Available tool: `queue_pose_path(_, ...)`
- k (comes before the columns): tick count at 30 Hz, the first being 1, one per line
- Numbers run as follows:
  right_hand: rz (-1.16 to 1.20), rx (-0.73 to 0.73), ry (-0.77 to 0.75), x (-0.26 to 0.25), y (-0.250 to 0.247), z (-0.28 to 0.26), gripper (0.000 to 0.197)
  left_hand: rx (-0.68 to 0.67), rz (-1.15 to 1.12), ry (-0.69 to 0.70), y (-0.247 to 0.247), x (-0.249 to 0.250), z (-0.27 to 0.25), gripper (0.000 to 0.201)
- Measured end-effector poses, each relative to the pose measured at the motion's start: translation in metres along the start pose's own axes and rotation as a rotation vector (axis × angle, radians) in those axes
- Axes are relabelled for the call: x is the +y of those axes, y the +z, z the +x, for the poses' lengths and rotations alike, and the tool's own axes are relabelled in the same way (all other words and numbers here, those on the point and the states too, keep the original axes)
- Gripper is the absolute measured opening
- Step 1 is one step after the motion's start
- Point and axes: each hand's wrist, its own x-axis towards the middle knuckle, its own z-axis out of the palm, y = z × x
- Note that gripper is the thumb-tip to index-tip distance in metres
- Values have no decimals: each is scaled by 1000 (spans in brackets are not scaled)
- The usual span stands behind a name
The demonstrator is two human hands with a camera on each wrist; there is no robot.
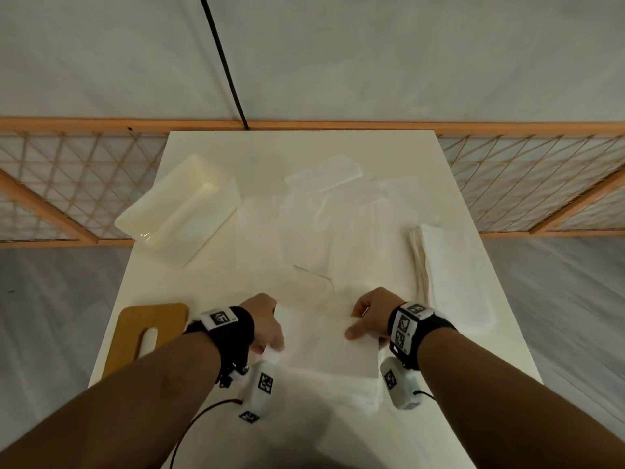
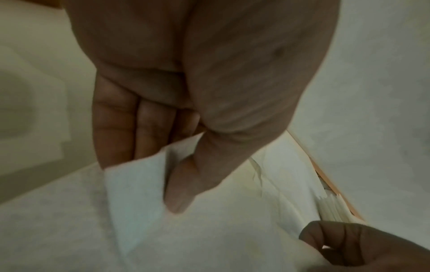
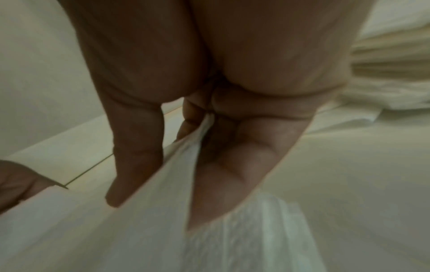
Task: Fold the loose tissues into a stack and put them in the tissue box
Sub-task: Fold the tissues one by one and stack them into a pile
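my left hand (image 1: 267, 328) pinches the left edge and my right hand (image 1: 370, 316) the right edge of one tissue (image 1: 329, 346) stretched crosswise between them at the table's (image 1: 203, 279) near end, the open tissue box (image 1: 179, 211) lying far-left, nearer my left hand.

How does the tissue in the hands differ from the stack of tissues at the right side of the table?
The held tissue is one sheet, pinched by the left hand and right hand; the stack has many layers and nobody touches it. The tissue is near the table's front edge, the stack farther back. Both are white.
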Motion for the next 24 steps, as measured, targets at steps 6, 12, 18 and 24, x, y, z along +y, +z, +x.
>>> queue_pose_path(6,-301,158,-86,-23,-15,18,52,157,388,55,-15,8,3,109)
queue_pose_path(12,-2,371,-201,-66,-40,45,36,575,437,307,-66,45,24,66)
queue_pose_path(18,-104,399,-178,-66,-31,63,42,408,510,363,-55,64,60,99)
queue_pose_path(24,54,393,-158,-70,-37,71,47,513,540,432,-49,67,76,46)
